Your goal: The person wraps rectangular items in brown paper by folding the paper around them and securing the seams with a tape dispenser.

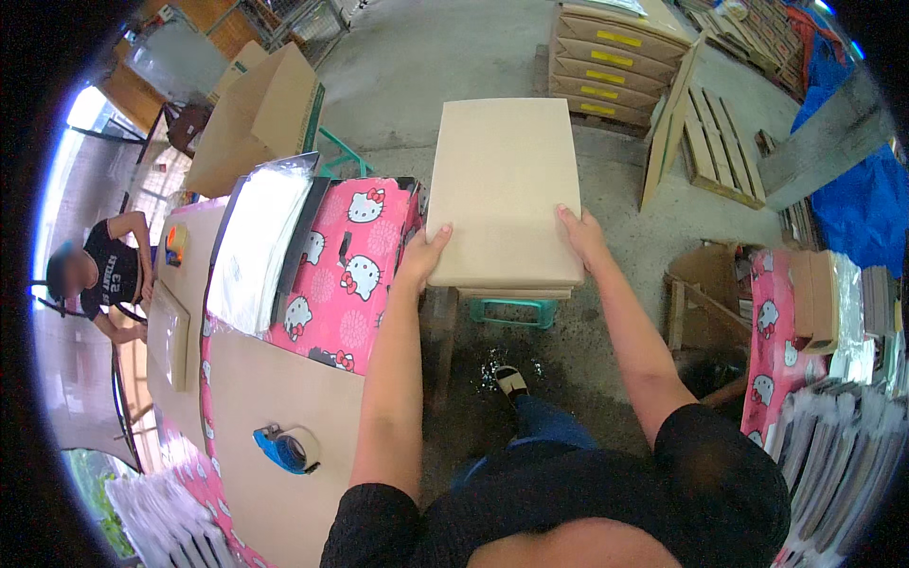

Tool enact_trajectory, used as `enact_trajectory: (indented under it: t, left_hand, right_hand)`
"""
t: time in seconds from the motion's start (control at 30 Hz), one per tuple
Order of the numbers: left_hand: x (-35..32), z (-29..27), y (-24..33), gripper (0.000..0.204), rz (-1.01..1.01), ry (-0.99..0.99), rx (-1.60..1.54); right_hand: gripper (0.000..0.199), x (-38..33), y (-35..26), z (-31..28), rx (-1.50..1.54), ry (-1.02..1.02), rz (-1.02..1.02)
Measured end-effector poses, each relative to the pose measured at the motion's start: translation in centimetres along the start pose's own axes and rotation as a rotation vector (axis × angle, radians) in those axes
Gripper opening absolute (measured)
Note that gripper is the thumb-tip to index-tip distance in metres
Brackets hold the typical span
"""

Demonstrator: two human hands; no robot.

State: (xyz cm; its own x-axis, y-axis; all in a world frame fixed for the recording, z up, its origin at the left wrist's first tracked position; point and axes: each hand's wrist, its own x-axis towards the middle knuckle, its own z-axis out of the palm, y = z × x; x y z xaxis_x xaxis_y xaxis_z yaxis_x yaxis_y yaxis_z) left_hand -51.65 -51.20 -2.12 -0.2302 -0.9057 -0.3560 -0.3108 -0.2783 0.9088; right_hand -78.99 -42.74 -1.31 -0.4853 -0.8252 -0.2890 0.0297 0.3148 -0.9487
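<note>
Between both hands is a flat brown cardboard box (504, 180), over more flat cardboard on a green stool (516, 314). My left hand (423, 254) grips its near left edge, thumb on top. On the right edge, my right hand (582, 235) does the same. The fingers of both hands are mostly hidden under or beside the box. To the left, a blue tape dispenser (287, 449) with a roll of tape lies on a brown board (312, 388) on the table. Behind it, a stack of clear plastic sleeves (260, 244) rests on the pink patterned cover (346, 275).
Across the left table a co-worker (109, 270) handles another flat box (169, 336). A large open carton (260, 114) stands at the far left. Wrapped stacks (606, 71) and a wooden pallet (724, 151) are at the far right. Bundled sleeves (838, 445) lie on the right table.
</note>
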Motion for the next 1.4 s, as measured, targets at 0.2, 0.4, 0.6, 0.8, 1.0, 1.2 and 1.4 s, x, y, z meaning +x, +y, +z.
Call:
enact_trajectory:
  t: [0.2,0.4,0.6,0.8,1.0,1.2,1.4]
  left_hand:
    - [0.7,1.0,1.8,0.060,0.052,0.177,0.360]
    - [-8.9,-2.3,-1.6,0.063,0.093,0.150,0.238]
    - [-32.6,-10.6,-3.7,0.048,0.079,0.025,-0.268]
    - [-58.6,-18.8,-12.2,0.035,0.090,1.141,-0.487]
    - [-85.3,-18.1,-24.3,0.032,0.465,2.194,-0.982]
    - [-96.6,-21.8,-29.2,0.045,0.145,2.420,-0.394]
    - [-98.6,-22.8,-34.0,0.061,-0.910,2.023,0.378]
  right_hand:
    - [0.060,2.8,0.1,-0.8,-0.124,-0.014,0.094]
    - [0.054,-3.7,1.3,2.0,-0.560,0.315,-0.756]
    - [0.035,-20.2,2.2,14.3,-0.418,-0.334,-0.983]
    - [0.025,-37.4,1.6,24.8,-0.244,-1.066,-1.275]
    - [0.020,-54.8,5.5,31.5,-0.056,-1.574,-1.261]
    - [0.028,-75.4,9.3,38.6,-0.199,-2.155,-0.559]
    - [0.065,-93.4,10.6,45.6,-0.381,-2.075,0.429]
